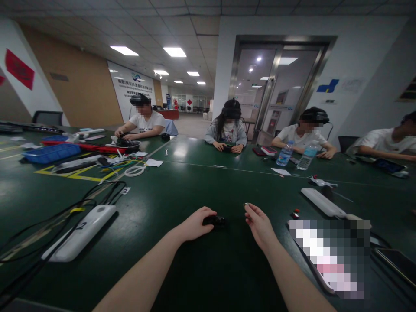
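Note:
My left hand [196, 224] is curled over a small black object [214, 222] on the dark green table [208, 190]. The object's shape is mostly hidden by my fingers. My right hand [258, 223] is raised a little to its right, with a tiny silvery part [246, 204] at the fingertips. The part is too small to identify. A white power strip [323, 202] lies beyond my right hand, and a small red-and-black item [295, 214] sits nearer to it.
Another white power strip [79, 232] with black cables lies to my left. Farther left are a blue tray [52, 152], loose wires and a coil. Several seated people [226, 128] work across the table, near water bottles [285, 154]. A pixelated patch [329, 260] covers the near right.

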The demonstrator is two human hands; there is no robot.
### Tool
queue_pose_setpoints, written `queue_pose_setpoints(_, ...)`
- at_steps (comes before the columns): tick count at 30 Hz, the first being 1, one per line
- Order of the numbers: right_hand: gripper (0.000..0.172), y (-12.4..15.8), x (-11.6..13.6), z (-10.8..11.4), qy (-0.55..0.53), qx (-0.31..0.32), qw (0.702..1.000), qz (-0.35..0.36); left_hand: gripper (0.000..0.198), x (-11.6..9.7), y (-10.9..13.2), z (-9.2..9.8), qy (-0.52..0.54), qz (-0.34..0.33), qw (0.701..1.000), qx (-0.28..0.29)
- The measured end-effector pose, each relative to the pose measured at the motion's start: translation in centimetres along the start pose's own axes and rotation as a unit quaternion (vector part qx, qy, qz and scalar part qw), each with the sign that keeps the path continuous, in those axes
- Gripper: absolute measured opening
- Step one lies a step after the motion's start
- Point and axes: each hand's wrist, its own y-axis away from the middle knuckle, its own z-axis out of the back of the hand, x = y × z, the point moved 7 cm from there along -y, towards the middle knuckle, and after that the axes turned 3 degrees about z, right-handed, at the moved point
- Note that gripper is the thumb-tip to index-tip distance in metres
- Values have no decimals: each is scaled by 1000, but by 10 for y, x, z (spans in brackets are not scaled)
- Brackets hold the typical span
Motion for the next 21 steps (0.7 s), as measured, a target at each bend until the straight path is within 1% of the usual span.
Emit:
queue_pose_setpoints(3,33,1,1,1,-18,-5,1000,-13,46,2,0,1,4,9,1000,4)
queue_pose_setpoints(6,33,3,4,1,-34,-9,999,-20,50,4,0,2,9,18,1000,-5)
queue_pose_setpoints(10,31,5,7,0,-43,-18,999,-15,43,1,0,3,6,10,1000,-10)
queue_pose_setpoints(15,26,5,8,0,-42,-17,999,-14,42,0,2,4,14,11,1000,-4)
queue_pose_setpoints(18,23,5,7,1,-57,-19,998,-30,42,1,2,4,14,15,1000,0)
queue_pose_setpoints(21,26,3,2,3,-93,-20,994,-52,43,2,2,3,12,15,1000,3)
